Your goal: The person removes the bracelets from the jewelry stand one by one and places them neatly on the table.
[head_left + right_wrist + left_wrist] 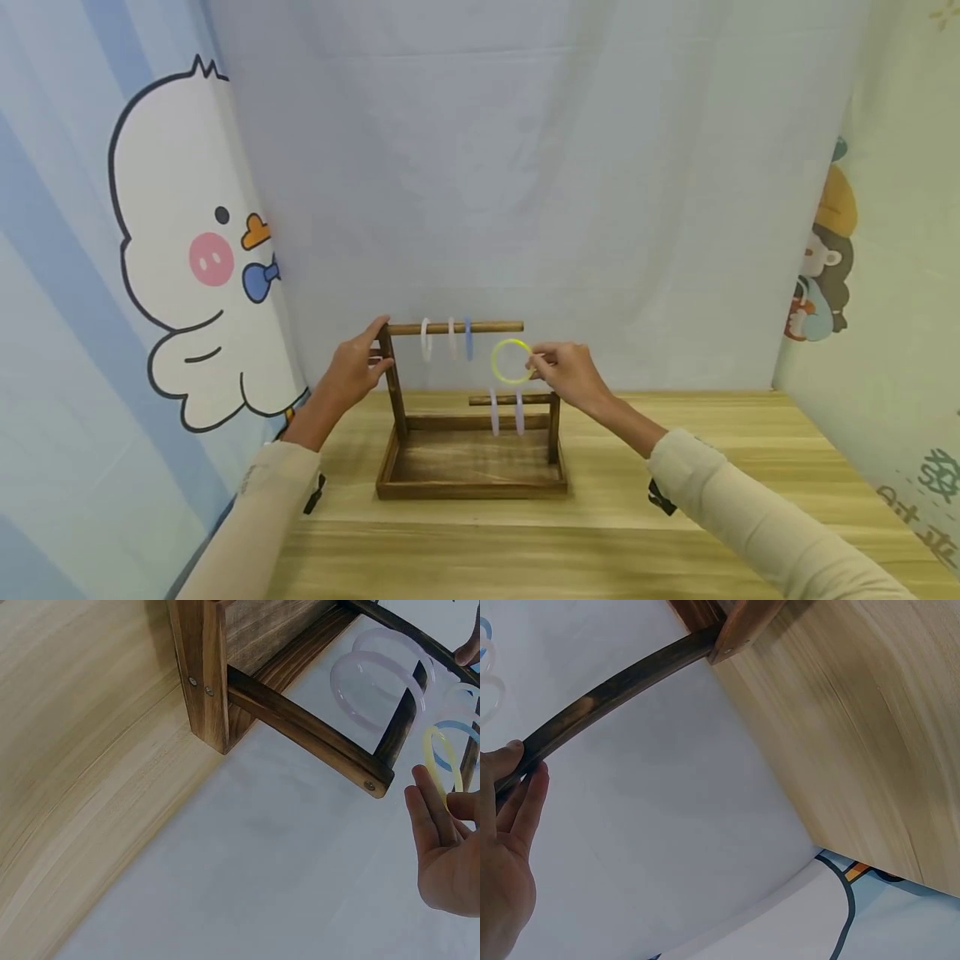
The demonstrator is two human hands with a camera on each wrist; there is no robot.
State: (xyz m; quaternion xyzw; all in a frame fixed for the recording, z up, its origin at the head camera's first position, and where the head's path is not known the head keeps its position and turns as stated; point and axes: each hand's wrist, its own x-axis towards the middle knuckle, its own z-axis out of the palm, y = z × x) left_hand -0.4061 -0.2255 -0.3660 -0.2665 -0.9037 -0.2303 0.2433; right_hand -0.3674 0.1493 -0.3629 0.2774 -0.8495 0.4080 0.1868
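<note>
The right hand [567, 372] pinches a thin translucent yellow ring [517, 341] near the free end of the upper bar [497, 327] on the brown wooden rack [472, 491] while the left hand [352, 371] grips its tall post [395, 387], seemingly for threading, the next move calling for squaring ring to bar.

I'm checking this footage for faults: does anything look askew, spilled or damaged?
Nothing stands out. The wooden rack stands upright on the table, with three rings on the upper bar and two lilac rings on the lower bar. The yellow ring is off both bars, but the right hand holds it.
</note>
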